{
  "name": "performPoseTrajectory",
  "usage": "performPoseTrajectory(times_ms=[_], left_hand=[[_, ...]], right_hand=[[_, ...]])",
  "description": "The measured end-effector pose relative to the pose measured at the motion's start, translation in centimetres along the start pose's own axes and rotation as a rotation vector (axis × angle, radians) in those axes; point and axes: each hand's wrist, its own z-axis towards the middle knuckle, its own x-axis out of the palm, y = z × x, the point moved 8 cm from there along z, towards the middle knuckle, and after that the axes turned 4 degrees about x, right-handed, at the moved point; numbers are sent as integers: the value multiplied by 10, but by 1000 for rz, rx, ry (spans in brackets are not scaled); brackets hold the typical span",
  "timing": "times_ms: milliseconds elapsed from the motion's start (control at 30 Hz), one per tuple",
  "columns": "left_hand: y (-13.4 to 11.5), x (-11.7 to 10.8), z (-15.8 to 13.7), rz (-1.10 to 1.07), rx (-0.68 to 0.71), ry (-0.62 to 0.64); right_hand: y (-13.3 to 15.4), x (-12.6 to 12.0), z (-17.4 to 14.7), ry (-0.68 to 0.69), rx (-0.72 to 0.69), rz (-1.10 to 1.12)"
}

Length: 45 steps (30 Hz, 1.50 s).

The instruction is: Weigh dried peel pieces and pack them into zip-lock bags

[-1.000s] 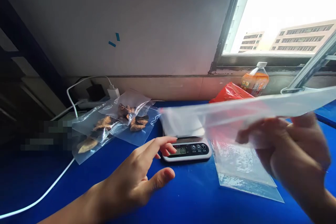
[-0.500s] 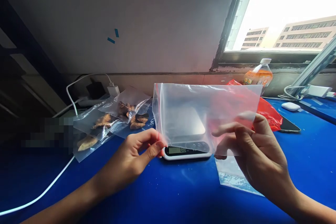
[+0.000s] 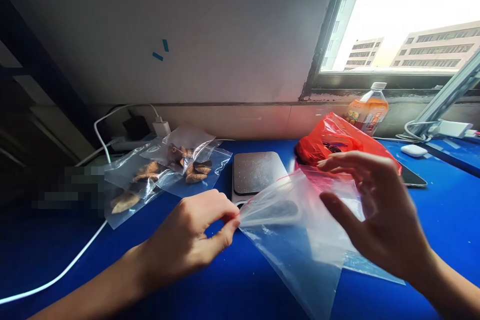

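My left hand [image 3: 204, 230] pinches a corner of a clear zip bag [image 3: 296, 240] beside its red seal line. The bag hangs slanting down to the right and looks flat, with nothing visible inside. My right hand [image 3: 378, 215] is off the bag, its thumb and fingers apart, in front of a red plastic bag [image 3: 315, 140] with dark pieces showing in its opening. Behind the zip bag is a digital kitchen scale [image 3: 258, 172] with a bare metal plate; its display is hidden. More clear plastic [image 3: 375, 265] lies on the table under my right hand.
Several clear bags with brown dried pieces [image 3: 198, 172] lie at the left by a white charger [image 3: 161, 127] and cable. An orange drink bottle [image 3: 369, 110] stands behind the red bag. Farther right are a phone [image 3: 414, 179] and a white case [image 3: 413, 150].
My right hand has let go of the zip bag and opened. The bag's free end has dropped down toward me, uncovering the scale plate and red bag. My left hand keeps its pinch.
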Motion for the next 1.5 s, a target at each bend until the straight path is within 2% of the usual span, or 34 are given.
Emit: performPoseTrajectory(times_ms=[100, 200, 267, 367, 433, 533, 600, 667, 767, 900, 1033, 1133, 1300, 1500], left_hand=[[6, -18, 1, -7, -124, -169], [17, -31, 2, -52, -254, -271], [23, -25, 3, -111, -306, -215], [26, -1, 3, -153, -340, -59], [21, 17, 3, -141, -311, 23], [2, 39, 3, -100, -154, 81], [-11, 46, 2, -51, -32, 70], [-18, 47, 2, 11, 51, 38], [-22, 46, 1, 66, 103, 0], [-26, 43, 2, 145, 168, -11], [-29, 39, 4, 73, 188, 27], [-32, 29, 6, 10, 190, -1], [-33, 11, 8, 61, 161, -39], [-25, -16, 7, 107, 137, -154]], right_hand=[[15, 29, -15, 220, -85, -123], [13, 49, -24, 330, -39, -104], [9, 49, -22, 260, -6, -132], [13, 40, -17, 92, -64, -256], [23, 45, -16, 109, -149, -318], [35, 67, -26, 340, -236, -230], [35, 81, -35, 483, -192, -86], [31, 88, -41, 533, -123, 18], [28, 91, -44, 513, -100, 42], [32, 88, -42, 462, -134, -4], [38, 86, -39, 486, -157, 19], [36, 83, -37, 497, -125, 55], [30, 70, -24, 439, -65, -4], [12, 55, -8, 384, 11, -98]])
